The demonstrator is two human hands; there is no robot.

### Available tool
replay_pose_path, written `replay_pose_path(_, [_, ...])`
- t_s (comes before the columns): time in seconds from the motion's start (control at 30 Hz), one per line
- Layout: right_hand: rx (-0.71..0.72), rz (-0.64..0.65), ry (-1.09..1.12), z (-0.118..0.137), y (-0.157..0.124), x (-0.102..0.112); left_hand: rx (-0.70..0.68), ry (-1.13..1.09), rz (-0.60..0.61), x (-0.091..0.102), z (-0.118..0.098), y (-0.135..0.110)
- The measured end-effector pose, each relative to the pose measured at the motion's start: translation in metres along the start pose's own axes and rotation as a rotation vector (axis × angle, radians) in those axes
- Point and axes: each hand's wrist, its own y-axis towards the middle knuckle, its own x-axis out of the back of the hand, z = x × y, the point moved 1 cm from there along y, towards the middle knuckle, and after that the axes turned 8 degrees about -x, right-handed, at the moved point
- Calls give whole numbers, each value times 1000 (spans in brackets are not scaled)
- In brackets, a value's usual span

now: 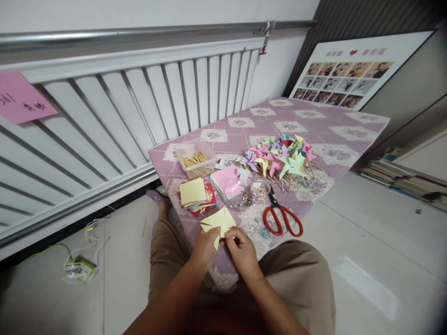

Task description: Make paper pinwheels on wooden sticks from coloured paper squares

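Note:
Between my hands is a pale yellow square of paper point(225, 219) with slits cut in from its corners, held above the near edge of the table. My left hand point(205, 245) pinches its lower left part with the thumb on top. My right hand point(240, 246) has its fingers closed on the lower right corner. Just beyond the paper lies a stack of coloured paper squares point(193, 193), yellow on top with red below. To the right rest scissors with red handles point(282, 218). A clear container of small metal pins point(244, 201) stands behind the paper.
A plastic box of thin wooden sticks point(196, 160) stands at the back left. Pink sheets point(225, 179) lie beside it. Finished paper pinwheels point(279, 158) are heaped farther right on the flowered tablecloth point(289, 126). A white radiator point(157, 100) runs along the wall; a power strip point(84, 270) lies on the floor.

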Motion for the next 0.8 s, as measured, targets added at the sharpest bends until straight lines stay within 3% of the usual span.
replay_pose_path(0.33, [-16,-11,-35,2,0,2,-60,80,-15,3,3,0])
replay_pose_path(0.8, [-19,-21,-44,1,0,1,-24,167,-106,0,4,0])
